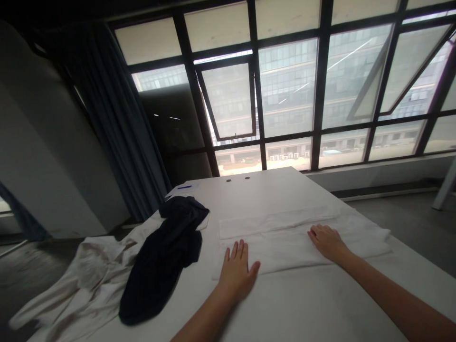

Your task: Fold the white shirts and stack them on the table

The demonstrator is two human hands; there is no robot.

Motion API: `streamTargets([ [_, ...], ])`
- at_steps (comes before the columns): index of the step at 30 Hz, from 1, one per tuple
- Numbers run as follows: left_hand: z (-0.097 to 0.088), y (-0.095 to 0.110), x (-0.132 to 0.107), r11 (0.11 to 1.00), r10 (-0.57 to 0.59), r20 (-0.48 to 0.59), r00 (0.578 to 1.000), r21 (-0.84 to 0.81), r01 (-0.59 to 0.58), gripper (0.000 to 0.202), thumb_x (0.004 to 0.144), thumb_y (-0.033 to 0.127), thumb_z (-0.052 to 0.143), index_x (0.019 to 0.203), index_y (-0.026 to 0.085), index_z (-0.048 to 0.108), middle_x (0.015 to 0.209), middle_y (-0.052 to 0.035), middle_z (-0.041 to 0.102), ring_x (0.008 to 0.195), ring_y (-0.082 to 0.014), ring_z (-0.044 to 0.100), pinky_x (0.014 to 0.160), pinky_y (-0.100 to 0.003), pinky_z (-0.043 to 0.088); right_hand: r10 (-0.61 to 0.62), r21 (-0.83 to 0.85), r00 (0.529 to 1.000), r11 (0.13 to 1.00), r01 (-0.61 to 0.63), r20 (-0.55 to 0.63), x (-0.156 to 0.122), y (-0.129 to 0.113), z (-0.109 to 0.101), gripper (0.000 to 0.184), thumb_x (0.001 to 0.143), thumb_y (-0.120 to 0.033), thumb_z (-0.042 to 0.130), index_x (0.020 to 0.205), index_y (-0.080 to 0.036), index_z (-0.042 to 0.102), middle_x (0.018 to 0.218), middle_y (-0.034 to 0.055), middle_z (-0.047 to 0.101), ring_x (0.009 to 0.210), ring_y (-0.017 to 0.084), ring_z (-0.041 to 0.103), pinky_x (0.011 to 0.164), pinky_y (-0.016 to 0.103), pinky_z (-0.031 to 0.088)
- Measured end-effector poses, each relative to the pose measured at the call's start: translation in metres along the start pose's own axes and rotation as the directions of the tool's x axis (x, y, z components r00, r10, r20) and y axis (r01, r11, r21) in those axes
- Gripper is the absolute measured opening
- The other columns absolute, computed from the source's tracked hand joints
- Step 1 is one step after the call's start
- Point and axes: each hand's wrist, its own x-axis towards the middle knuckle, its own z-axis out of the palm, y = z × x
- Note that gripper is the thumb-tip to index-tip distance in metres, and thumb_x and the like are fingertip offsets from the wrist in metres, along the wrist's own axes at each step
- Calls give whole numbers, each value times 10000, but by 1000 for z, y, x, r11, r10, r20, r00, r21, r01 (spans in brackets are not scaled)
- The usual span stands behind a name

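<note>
The bare left forearm [203, 318] and right forearm [395, 294] reach in from below. The left hand [235, 271] and right hand [327, 242] lie flat and well apart, neither gripping, both resting on a folded white cloth [285, 251] on the white worktop [302, 304]. Just left of the left hand is a crumpled dark garment [160, 261] – beyond it, a rumpled off-white shirt [78, 280] trails over the worktop's edge. Far ahead of the hands lies a blue pen [184, 186].

2 hands [235, 273] [327, 242], 3 pieces of cloth [281, 251] [160, 266] [81, 280]
</note>
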Motion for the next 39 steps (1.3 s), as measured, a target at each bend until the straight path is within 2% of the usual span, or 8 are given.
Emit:
streamTargets([
  [6, 0, -17, -19, 999, -28, 6, 1000, 30, 27, 704, 978, 591, 280, 1560, 195, 284, 1636, -95, 204, 1507, -314, 139, 1203, -509, 135, -10, 4, 1000, 1000, 10, 13, 1, 3, 3, 375, 1003, -425, 343, 921, -207, 636, 943, 86, 675, 914, 258, 594, 774, 366, 366],
  [9, -2, -30, -32, 990, -124, -121, 985, 57, 131, 625, 979, 500, 354, 1513, 175, 377, 1567, -155, 353, 1438, -330, 301, 1152, -489, 238, -8, 3, 1000, 1000, 8, 17, 2, 3, 3, 372, 1001, -427, 344, 911, -209, 632, 936, 85, 672, 908, 262, 597, 762, 365, 364],
  [11, -6, -42, -39, 974, -205, -226, 952, 51, 222, 526, 974, 427, 385, 1419, 165, 487, 1432, -175, 498, 1315, -328, 439, 1078, -470, 323, -9, 3, 1000, 1000, 9, 8, 2, 2, 2, 369, 1002, -425, 345, 907, -210, 629, 933, 86, 670, 905, 262, 599, 760, 363, 363],
  [13, -12, -56, -44, 970, -238, -252, 938, -13, 242, 415, 969, 386, 401, 1266, 164, 587, 1249, -153, 606, 1162, -294, 539, 992, -408, 388, -5, 2, 1000, 1000, 5, 2, 1, 1, 2, 360, 1001, -419, 355, 905, -210, 631, 933, 87, 669, 905, 258, 600, 764, 359, 361],
  [19, -31, -80, -52, 896, -371, -80, 925, -293, 334, 255, 947, 417, 464, 969, 211, 613, 862, -19, 680, 804, -197, 620, 699, -273, 400, 5, 3, 1000, 1000, -5, -1, 1, -1, -1, 346, 997, -407, 369, 897, -207, 632, 935, 90, 672, 921, 259, 598, 778, 360, 365],
  [25, -39, -74, -62, 924, -365, -72, 928, -150, 352, 355, 956, 493, 433, 775, 217, 566, 800, -39, 670, 781, -216, 606, 686, -295, 351, -14, -8, 1000, 1000, 14, -12, 1, 0, 0, 361, 1000, -412, 345, 902, -207, 626, 918, 85, 670, 897, 263, 601, 742, 361, 369],
  [32, -37, -70, -67, 966, -254, -89, 963, 16, 257, 259, 980, 349, 432, 839, 202, 593, 904, -65, 666, 888, -241, 608, 776, -324, 364, -31, -17, 999, 999, 30, -32, 1, 1, 3, 365, 1006, -411, 339, 881, -212, 619, 904, 78, 672, 885, 257, 600, 733, 353, 362],
  [39, -36, -74, -67, 964, -267, -21, 964, 15, 267, 238, 991, 320, 435, 859, 202, 593, 918, -62, 671, 899, -231, 621, 781, -317, 375, -35, -7, 999, 999, 34, -36, 1, 4, 6, 355, 1001, -405, 351, 874, -212, 621, 909, 77, 671, 899, 257, 602, 743, 349, 363],
])
